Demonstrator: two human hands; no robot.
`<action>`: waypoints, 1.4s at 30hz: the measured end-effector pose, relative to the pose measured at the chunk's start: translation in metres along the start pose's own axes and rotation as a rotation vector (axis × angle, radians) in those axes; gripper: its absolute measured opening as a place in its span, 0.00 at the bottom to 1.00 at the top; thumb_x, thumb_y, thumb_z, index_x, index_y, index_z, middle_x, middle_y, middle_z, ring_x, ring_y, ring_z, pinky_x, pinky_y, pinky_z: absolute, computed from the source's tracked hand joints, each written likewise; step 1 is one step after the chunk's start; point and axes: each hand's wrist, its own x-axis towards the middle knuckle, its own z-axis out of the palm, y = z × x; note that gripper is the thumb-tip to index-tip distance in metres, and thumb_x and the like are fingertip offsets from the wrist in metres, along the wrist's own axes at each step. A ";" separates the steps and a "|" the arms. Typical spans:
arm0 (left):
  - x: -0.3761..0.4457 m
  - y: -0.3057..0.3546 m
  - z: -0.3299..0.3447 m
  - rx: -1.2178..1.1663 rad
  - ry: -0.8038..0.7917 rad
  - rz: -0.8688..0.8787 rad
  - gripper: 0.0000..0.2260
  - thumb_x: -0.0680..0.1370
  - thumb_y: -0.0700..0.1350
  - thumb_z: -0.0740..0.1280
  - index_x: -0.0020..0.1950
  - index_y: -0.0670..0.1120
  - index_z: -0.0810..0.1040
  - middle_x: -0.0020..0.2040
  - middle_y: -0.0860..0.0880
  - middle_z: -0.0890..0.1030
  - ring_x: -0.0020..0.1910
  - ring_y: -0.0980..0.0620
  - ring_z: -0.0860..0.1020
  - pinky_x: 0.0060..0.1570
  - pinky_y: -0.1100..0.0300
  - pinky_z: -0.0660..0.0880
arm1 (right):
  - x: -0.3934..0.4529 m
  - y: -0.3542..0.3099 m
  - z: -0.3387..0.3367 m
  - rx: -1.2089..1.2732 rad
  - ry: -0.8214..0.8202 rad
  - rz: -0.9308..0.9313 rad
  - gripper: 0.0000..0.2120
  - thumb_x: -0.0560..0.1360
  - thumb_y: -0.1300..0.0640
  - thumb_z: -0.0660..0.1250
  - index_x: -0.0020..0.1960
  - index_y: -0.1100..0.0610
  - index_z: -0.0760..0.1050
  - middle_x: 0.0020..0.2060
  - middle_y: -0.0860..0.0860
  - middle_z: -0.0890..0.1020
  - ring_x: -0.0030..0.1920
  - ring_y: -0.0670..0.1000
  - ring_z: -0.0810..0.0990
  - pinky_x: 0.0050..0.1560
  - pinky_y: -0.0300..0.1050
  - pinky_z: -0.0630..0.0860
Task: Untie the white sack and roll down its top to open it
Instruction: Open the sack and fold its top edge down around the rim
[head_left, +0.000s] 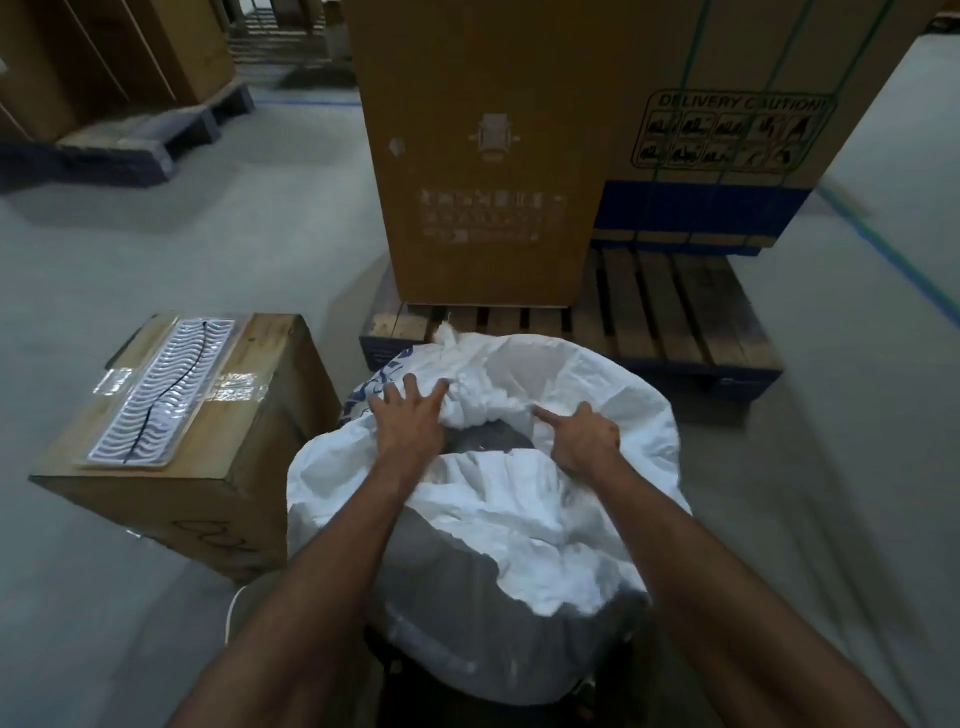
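A large white woven sack (613, 395) stands upright on the floor in front of me, its mouth loose and gaping. Grey contents (488, 439) show through the gap between the folds. My left hand (410, 421) lies on the bunched far-left part of the sack's top, fingers spread over the fabric. My right hand (582, 436) is on the inner right side of the rim, fingers curled into the fabric and the index finger pointing left. A crumpled flap of the top (519, 509) hangs over the near side. No tie is visible.
A sealed cardboard box (176, 415) with a corrugated plastic strip on top stands to the left of the sack. Behind it a wooden pallet (675, 312) carries a tall brown carton (478, 156) and a strapped carton (727, 130). Another loaded pallet (119, 140) stands far left.
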 end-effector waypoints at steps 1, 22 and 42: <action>-0.004 -0.008 -0.002 0.014 0.052 0.011 0.36 0.78 0.62 0.66 0.81 0.62 0.52 0.80 0.40 0.58 0.75 0.35 0.63 0.72 0.36 0.61 | -0.008 0.012 0.001 0.009 -0.006 0.008 0.33 0.82 0.41 0.60 0.78 0.27 0.45 0.68 0.59 0.68 0.66 0.61 0.74 0.61 0.57 0.77; -0.112 -0.002 -0.047 -0.074 0.136 0.113 0.27 0.77 0.52 0.69 0.75 0.53 0.68 0.79 0.44 0.61 0.78 0.39 0.58 0.74 0.33 0.54 | -0.142 0.040 -0.008 0.152 0.322 -0.006 0.15 0.81 0.53 0.61 0.66 0.53 0.76 0.65 0.56 0.73 0.63 0.62 0.75 0.64 0.56 0.73; 0.024 -0.040 -0.029 -0.898 -0.126 -0.172 0.33 0.73 0.56 0.66 0.72 0.50 0.55 0.64 0.45 0.74 0.59 0.41 0.76 0.63 0.40 0.74 | -0.002 -0.007 -0.061 0.286 0.331 -0.062 0.34 0.75 0.59 0.69 0.75 0.55 0.56 0.66 0.59 0.78 0.66 0.61 0.76 0.72 0.60 0.64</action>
